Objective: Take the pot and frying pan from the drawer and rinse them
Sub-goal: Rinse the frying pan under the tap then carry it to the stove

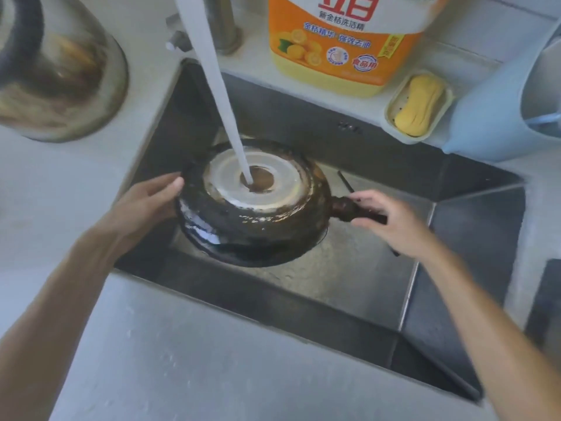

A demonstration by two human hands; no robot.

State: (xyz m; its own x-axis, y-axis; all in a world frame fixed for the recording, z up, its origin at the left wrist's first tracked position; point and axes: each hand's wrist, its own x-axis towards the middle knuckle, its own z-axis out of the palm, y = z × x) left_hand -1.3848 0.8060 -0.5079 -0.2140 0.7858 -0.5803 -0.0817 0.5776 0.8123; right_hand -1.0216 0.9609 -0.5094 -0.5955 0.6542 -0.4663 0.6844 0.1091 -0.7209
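A blackened frying pan [258,220] hangs upside down over the steel sink [349,287], its pale round base facing up. A stream of tap water [224,110] falls onto the middle of that base. My left hand [148,199] steadies the pan's left rim, thumb on the outer wall and the fingers out of sight behind the rim. My right hand [385,220] grips the pan's dark handle [343,208] on the right. A steel pot [57,65] with a stained side stands on the counter at the upper left.
A big orange bottle of dish soap [343,41] stands behind the sink beside the tap base [224,28]. A soap dish with a yellow bar [420,104] and a blue plastic basket [501,104] sit at the right. Grey countertop [182,360] runs along the near edge.
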